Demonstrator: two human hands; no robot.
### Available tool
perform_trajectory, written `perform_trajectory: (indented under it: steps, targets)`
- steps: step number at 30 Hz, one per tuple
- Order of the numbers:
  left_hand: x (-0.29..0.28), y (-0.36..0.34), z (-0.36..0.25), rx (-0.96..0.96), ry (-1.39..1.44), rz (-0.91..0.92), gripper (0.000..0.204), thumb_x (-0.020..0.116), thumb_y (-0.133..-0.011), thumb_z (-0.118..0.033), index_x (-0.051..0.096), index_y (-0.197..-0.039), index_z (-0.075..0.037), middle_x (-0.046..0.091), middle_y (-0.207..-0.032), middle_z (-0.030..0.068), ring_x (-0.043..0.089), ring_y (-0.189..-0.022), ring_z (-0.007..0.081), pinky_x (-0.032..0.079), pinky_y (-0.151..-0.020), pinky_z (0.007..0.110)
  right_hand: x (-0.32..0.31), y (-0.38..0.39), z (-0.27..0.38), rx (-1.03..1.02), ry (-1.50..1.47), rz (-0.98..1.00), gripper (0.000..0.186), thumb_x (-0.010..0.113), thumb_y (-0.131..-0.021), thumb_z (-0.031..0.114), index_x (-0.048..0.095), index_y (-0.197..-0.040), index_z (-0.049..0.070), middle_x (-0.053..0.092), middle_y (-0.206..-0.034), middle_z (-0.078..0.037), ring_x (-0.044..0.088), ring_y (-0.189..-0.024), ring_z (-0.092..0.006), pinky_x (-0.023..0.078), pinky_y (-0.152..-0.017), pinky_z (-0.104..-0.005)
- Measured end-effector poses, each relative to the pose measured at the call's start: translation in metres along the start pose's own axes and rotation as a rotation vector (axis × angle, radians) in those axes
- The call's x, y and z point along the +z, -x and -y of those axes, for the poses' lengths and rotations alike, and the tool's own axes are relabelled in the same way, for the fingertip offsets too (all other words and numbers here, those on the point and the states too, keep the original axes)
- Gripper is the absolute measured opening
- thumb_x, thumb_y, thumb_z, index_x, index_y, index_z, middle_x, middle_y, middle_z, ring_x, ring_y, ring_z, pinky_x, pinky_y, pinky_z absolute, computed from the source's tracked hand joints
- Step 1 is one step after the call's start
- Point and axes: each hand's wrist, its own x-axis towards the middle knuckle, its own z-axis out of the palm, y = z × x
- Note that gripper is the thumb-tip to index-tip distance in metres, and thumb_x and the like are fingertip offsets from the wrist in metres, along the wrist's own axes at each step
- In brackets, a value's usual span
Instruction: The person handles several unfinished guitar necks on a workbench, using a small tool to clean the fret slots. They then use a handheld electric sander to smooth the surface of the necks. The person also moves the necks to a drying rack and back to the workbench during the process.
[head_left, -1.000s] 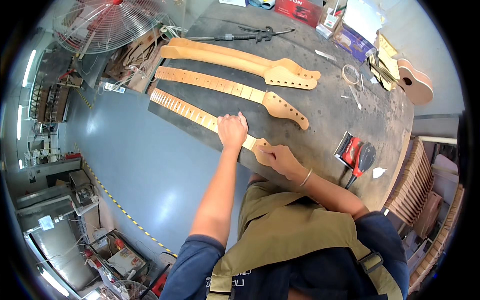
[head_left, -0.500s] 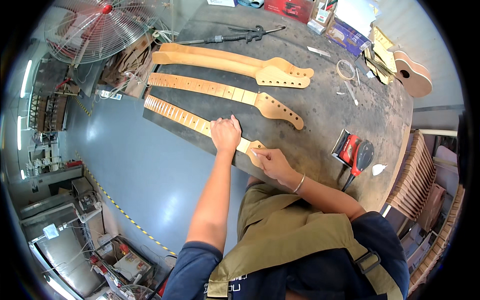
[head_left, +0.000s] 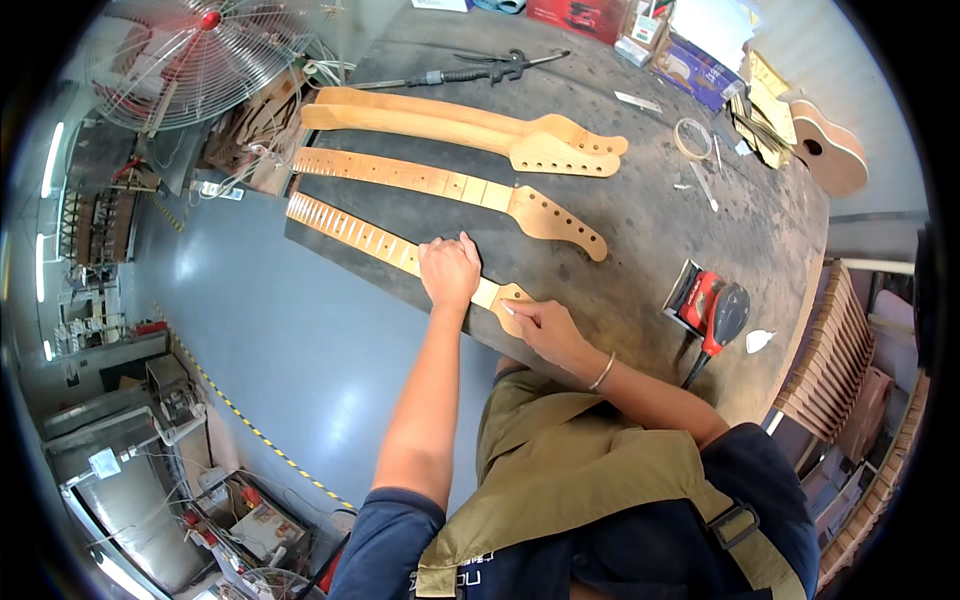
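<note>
Near the bench's front edge lies a maple guitar neck (head_left: pixel 340 225) with pale fret slots. My left hand (head_left: pixel 450 268) is closed over it, close to the headstock end. My right hand (head_left: pixel 540 330) is pinched at the headstock (head_left: pixel 513 295), with a small pale piece at the fingertips, too small to make out. Behind, a second neck (head_left: pixel 420 175) lies face up, its headstock showing a row of holes. Farther back, a pair of necks (head_left: pixel 430 130) lie side by side.
On the dark bench (head_left: pixel 650 210) are a red-and-black sander (head_left: pixel 715 310), a long black tool (head_left: pixel 490 70), tape roll (head_left: pixel 692 135), boxes (head_left: pixel 690 75) and paper pieces (head_left: pixel 760 130). A guitar body (head_left: pixel 830 145) stands at right, a fan (head_left: pixel 200 60) at back left, a slatted rack (head_left: pixel 810 360) beside the bench.
The whole view has shifted a little, with the bench appearing farther left. Both hands remain on the same neck, the right fingers moving only slightly at the headstock.
</note>
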Motion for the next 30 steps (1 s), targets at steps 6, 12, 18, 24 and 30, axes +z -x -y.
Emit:
perform_trajectory:
  steps: [6, 12, 18, 24, 30]
  targets:
    - [0.001, 0.0, 0.004, 0.012, -0.018, -0.005, 0.053, 0.053, -0.104, -0.026, 0.071, -0.061, -0.002, 0.071, -0.07, 0.017, 0.067, -0.079, 0.0314, 0.046, -0.085, 0.045, -0.009, 0.011, -0.01, -0.382, 0.696, 0.045, 0.052, 0.062, -0.094, 0.009, 0.063, -0.145, 0.015, 0.067, -0.091, -0.011, 0.069, -0.07, -0.0252, 0.053, -0.057, -0.0356]
    - [0.003, -0.001, 0.002, 0.034, 0.021, -0.016, 0.052, 0.054, -0.104, -0.025, 0.07, -0.061, -0.001, 0.071, -0.07, 0.0178, 0.067, -0.079, 0.0325, 0.046, -0.086, 0.045, -0.031, 0.003, 0.0, -0.575, 0.999, 0.155, 0.053, 0.061, -0.095, 0.014, 0.058, -0.147, 0.01, 0.066, -0.101, -0.008, 0.068, -0.07, -0.0219, 0.054, -0.056, -0.0357]
    - [-0.001, -0.002, 0.0, 0.017, 0.019, 0.013, 0.052, 0.054, -0.104, -0.026, 0.07, -0.061, -0.001, 0.071, -0.071, 0.0188, 0.068, -0.08, 0.0336, 0.045, -0.084, 0.046, -0.03, 0.004, -0.006, -0.625, 1.023, 0.096, 0.051, 0.062, -0.093, 0.017, 0.061, -0.144, 0.011, 0.064, -0.096, -0.005, 0.066, -0.071, -0.0184, 0.051, -0.053, -0.0321]
    - [0.0, -0.001, 0.003, 0.03, 0.034, -0.025, 0.052, 0.055, -0.104, -0.025, 0.069, -0.06, -0.002, 0.071, -0.07, 0.0179, 0.068, -0.079, 0.0331, 0.046, -0.084, 0.046, -0.032, 0.006, -0.002, -0.606, 1.049, 0.081, 0.05, 0.062, -0.093, 0.017, 0.062, -0.143, 0.011, 0.064, -0.097, -0.005, 0.066, -0.072, -0.0178, 0.051, -0.053, -0.0314]
    - [0.002, 0.0, 0.003, -0.003, 0.005, -0.002, 0.052, 0.055, -0.103, -0.025, 0.069, -0.059, -0.002, 0.071, -0.07, 0.0173, 0.067, -0.078, 0.0328, 0.046, -0.084, 0.046, -0.026, 0.007, -0.004, -0.538, 0.979, 0.076, 0.053, 0.061, -0.094, 0.016, 0.059, -0.147, 0.014, 0.063, -0.101, -0.006, 0.066, -0.07, -0.0192, 0.051, -0.054, -0.0333]
